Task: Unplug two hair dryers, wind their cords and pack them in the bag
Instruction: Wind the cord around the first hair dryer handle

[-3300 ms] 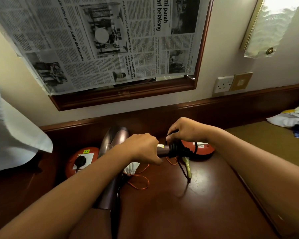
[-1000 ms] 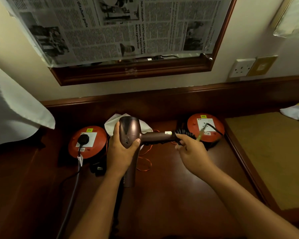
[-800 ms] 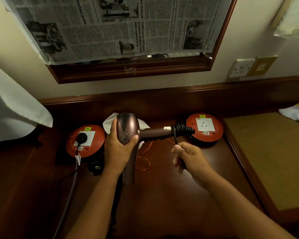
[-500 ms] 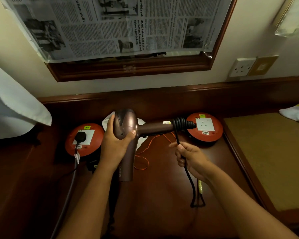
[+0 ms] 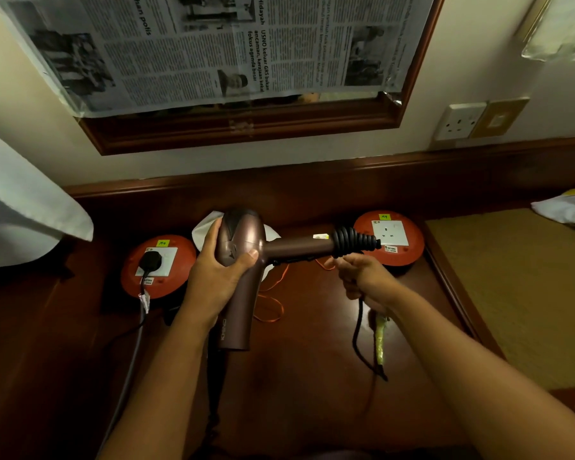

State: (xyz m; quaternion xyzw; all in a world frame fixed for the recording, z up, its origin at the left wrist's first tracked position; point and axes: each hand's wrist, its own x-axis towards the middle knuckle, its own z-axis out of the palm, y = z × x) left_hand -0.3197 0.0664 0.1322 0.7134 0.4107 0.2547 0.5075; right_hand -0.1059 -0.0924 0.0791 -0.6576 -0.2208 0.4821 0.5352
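My left hand (image 5: 219, 277) grips the body of a brown hair dryer (image 5: 243, 237), held above the dark wooden desk. Its barrel points toward me and its handle points right, ending in a black ribbed cord sleeve (image 5: 352, 242). Just below that sleeve, my right hand (image 5: 362, 277) holds the dryer's black cord (image 5: 357, 340). The cord hangs down in a loop beside a yellow-green tag (image 5: 379, 340). A black plug (image 5: 150, 260) sits in the left orange reel socket (image 5: 180, 257), and its grey cord (image 5: 135, 346) runs toward me. Behind the dryer lies a white cloth item (image 5: 203, 232) with an orange string (image 5: 273, 307).
The right orange reel (image 5: 409, 240) has an empty socket. On the wall at the right is a white wall socket (image 5: 458, 122). A newspaper-covered framed mirror (image 5: 239, 127) hangs above the desk. To the right is a tan padded surface (image 5: 512, 293) with clothes on it. White fabric (image 5: 24, 214) hangs at the left.
My right hand has risen with the cord toward the ribbed sleeve at the handle's end, drawing the hanging loop up. My left hand holds the dryer in nearly the same place.
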